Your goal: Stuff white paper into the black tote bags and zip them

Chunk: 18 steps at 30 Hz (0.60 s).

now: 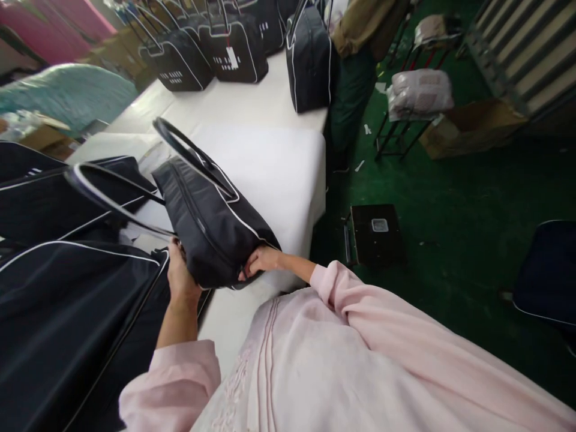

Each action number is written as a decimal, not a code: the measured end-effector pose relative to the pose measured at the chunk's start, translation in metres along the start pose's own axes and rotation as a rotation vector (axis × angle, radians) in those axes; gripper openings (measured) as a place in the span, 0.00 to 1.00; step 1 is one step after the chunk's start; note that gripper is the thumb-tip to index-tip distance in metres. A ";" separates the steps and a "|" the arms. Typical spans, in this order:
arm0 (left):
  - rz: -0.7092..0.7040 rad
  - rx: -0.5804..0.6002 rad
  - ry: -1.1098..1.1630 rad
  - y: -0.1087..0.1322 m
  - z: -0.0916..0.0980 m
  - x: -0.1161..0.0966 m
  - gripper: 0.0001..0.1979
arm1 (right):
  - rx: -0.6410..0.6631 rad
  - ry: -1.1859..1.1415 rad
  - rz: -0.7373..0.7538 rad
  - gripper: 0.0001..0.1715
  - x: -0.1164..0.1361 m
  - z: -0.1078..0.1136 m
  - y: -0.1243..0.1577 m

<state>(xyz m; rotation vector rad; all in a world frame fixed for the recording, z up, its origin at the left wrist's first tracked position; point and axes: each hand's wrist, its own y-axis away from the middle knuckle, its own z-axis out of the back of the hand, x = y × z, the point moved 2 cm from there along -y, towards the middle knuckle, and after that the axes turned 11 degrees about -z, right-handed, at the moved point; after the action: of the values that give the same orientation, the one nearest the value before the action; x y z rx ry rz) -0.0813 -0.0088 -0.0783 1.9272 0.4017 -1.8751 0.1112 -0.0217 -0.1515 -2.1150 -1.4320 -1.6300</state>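
A black handbag (211,210) with white piping rests on the white table (279,156) in front of me, its zipped top turned up toward the camera. Its two long handles (193,156) stick out to the left and upward. My left hand (183,273) grips the bag's near left side, with the fingers partly hidden behind it. At the near right end, by the zip, my right hand (261,261) has its fingers bent and pressed to the bag. Whether they pinch the zip pull or only the fabric is too small to tell.
Large black bags or panels (72,312) with white piping are piled at left. Several finished bags (238,51) stand at the table's far end, near a person (360,66). On the green floor at right are a dark stool (377,234) and a wrapped bundle (419,95) on a stand.
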 end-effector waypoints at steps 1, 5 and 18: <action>0.014 0.026 0.024 -0.002 -0.006 0.000 0.24 | -0.096 -0.057 0.036 0.10 0.007 0.010 -0.009; 0.080 0.175 0.050 0.006 -0.009 0.008 0.24 | -0.445 -0.160 0.142 0.16 0.015 0.078 -0.002; 0.197 0.242 0.056 0.043 0.003 0.045 0.28 | -0.092 0.251 -0.142 0.11 -0.067 -0.035 -0.032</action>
<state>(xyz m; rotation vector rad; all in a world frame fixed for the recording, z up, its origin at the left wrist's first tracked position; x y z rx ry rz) -0.0609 -0.0511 -0.1194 2.0922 -0.0026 -1.8120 0.0653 -0.0643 -0.2047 -1.8063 -1.4802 -1.9671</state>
